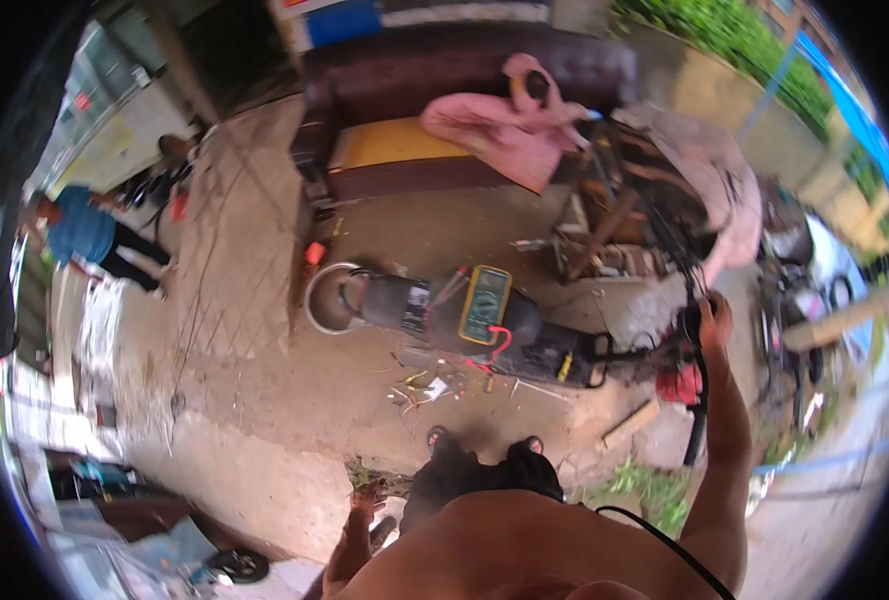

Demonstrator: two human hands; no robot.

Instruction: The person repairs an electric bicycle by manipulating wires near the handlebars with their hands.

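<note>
My right hand [714,320] is closed on the black handlebar [694,320] of a dismantled scooter at the right of the view. My left hand [364,497] hangs low beside my body, slightly blurred, its fingers apart and holding nothing. Across the middle lies the scooter's dark seat and body [389,298], with a yellow-cased multimeter [482,300] resting on it and a red lead looping down from the meter. A red object [676,383] is beside the scooter's front, below the bar.
A brown sofa [384,60] with a pink cloth [494,140] stands behind. A round metal basin [319,300], scattered tools [424,390] and a wooden plank [629,422] are on the ground. A person in blue [79,225] stands at left; parts and bikes [799,290] crowd the right.
</note>
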